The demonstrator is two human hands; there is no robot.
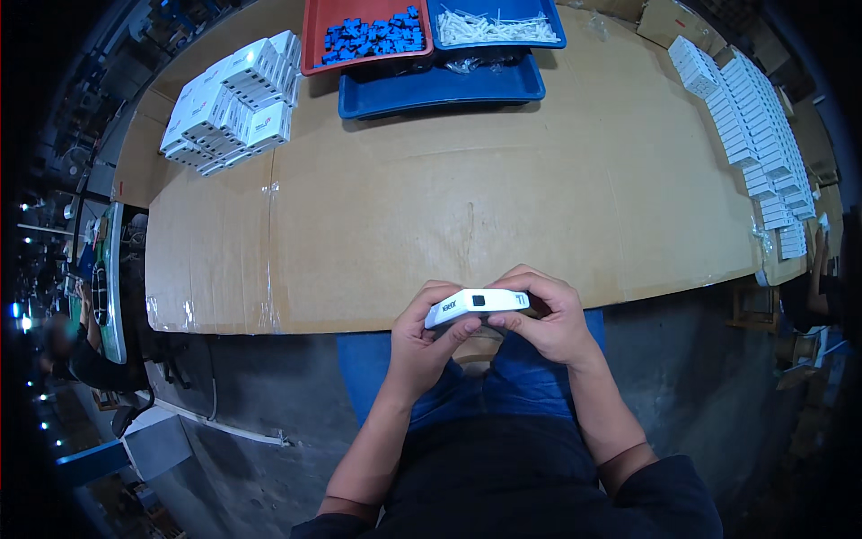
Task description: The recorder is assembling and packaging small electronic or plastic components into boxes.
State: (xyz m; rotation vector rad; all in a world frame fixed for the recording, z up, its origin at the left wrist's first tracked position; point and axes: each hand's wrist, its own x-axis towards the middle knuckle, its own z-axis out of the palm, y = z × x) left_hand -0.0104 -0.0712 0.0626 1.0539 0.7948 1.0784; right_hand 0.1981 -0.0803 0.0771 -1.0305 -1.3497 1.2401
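Both the left hand [422, 337] and right hand [548, 314] grip a small white box [476, 305], its long axis lying crosswise between them, just off the worktop [449, 198] edge.

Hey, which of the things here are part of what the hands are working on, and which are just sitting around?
In hand:
small white box, held by left hand and right hand

Lying about:
red tray of blue parts
blue tray of white parts
white box stacks
white box rows

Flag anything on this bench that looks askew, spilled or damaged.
Little stands out. The left stack of white boxes is heaped unevenly, some tilted, unlike the neat rows of white boxes on the right. Both hands, left hand and right hand, hold one small white box. No spill or damage shows.
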